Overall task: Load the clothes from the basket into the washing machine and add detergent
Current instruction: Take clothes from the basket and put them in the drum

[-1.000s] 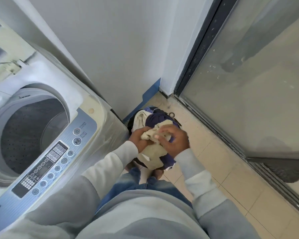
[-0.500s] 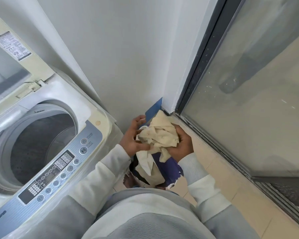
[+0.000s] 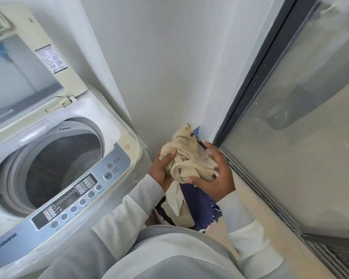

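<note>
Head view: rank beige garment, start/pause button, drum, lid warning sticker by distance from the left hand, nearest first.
1. beige garment: in the left hand's grip.
2. start/pause button: left of it, on the panel.
3. drum: further left, behind the panel.
4. warning sticker: farthest, up on the raised lid.

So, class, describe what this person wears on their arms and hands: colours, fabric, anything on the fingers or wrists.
The left sleeve and right sleeve are long, cream on the forearm, grey higher up. The left hand and right hand are bare: no gloves, rings or watch show.
</note>
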